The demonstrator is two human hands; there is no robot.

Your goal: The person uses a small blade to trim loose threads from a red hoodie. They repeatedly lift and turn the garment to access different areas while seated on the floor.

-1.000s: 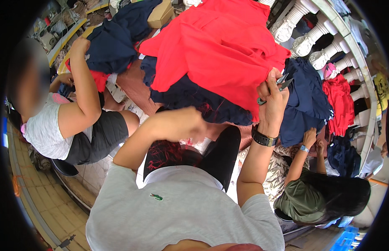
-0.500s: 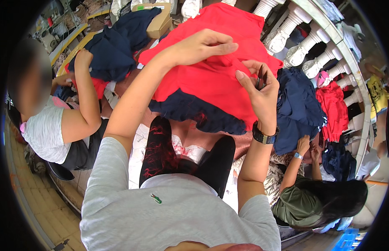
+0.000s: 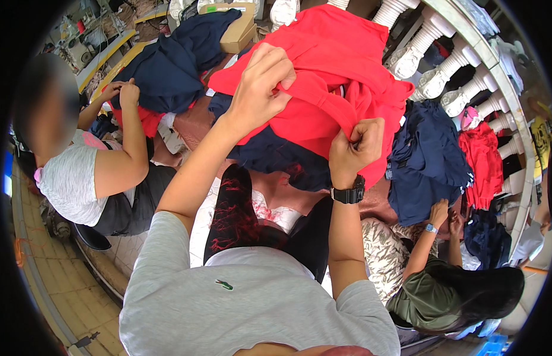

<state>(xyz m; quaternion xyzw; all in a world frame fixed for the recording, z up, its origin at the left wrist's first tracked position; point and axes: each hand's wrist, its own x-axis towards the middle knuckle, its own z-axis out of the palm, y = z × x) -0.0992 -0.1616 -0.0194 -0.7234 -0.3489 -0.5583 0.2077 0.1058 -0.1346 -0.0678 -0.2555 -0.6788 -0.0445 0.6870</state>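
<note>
Left hand (image 3: 261, 83) & right hand (image 3: 354, 145) fingers pinched tight on soft red cloth shirt (image 3: 341, 65); looked light, floppy; best held by edges.

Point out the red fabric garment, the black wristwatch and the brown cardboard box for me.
red fabric garment (image 3: 341, 65), head view, on its flat upper panel.
black wristwatch (image 3: 348, 194), head view, on the strap at the right wrist.
brown cardboard box (image 3: 240, 32), head view, on its side wall.

Red garment (image 3: 341, 71): soft matt cloth. Navy garments (image 3: 427, 160): matt cloth. Wristwatch (image 3: 349, 194): black matt plastic. Box (image 3: 240, 32): plain cardboard.
</note>
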